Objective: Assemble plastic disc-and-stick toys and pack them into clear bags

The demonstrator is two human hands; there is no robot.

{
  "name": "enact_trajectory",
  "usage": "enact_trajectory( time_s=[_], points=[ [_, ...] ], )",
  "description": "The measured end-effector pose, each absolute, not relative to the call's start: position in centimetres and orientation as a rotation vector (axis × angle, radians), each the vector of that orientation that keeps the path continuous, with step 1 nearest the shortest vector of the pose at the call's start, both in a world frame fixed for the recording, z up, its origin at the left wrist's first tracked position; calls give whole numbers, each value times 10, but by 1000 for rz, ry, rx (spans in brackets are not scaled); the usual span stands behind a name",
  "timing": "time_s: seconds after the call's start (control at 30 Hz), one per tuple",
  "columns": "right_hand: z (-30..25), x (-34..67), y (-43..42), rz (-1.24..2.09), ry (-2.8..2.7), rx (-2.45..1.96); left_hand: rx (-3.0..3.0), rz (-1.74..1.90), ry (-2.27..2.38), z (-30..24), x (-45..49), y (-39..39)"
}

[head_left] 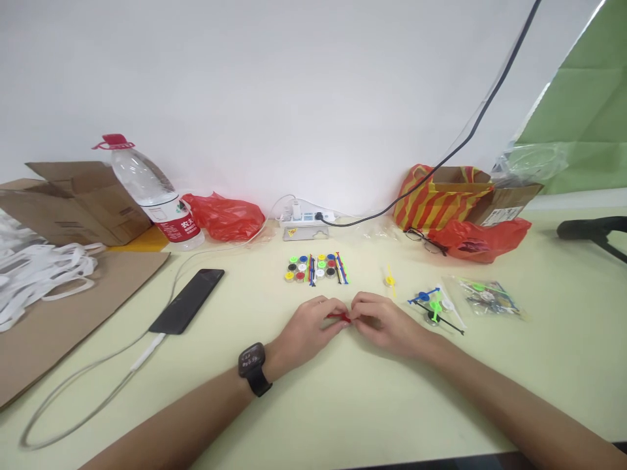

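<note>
My left hand (306,333), a black watch on its wrist, pinches a small red plastic piece (339,316) with thumb and fingertips. My right hand (385,325) meets it there, its closed fingertips on the right end of the same piece. The fingers cover much of the piece. Beyond the hands, round colored discs (300,268) with clear bases lie in rows beside thin colored arrow strips (341,268). To the right lie a yellow arrow spinner (390,281) and a loose group with blue, black and green arrow spinners (435,307).
A plastic packet of spinner parts (490,297) lies at right. On the left are a phone (187,301) on a cable, a large bottle (161,202) and white straps (44,274). Along the wall stand a power strip (306,217), glasses (425,241) and red bags (228,219).
</note>
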State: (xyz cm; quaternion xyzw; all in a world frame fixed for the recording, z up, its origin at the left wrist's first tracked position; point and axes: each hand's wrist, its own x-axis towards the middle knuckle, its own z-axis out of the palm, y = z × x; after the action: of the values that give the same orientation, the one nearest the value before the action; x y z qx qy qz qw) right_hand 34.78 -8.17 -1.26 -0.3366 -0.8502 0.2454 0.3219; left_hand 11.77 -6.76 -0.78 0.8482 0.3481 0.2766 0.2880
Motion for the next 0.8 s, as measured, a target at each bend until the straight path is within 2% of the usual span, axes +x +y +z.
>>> enact_trajectory(
  time_s=[0.43, 0.67, 0.8],
  points=[
    [-10, 341, -83, 672, -2186, -921, 2336, 738, 890, -1, 119, -73],
    [-7, 346, -88, 327, -2222, -934, 2349, 832, 848, 5, 115, -74],
    [2, 351, -94, 342, -1987, -1209, 2324, 894, 892, 8, 111, -74]
  ],
)
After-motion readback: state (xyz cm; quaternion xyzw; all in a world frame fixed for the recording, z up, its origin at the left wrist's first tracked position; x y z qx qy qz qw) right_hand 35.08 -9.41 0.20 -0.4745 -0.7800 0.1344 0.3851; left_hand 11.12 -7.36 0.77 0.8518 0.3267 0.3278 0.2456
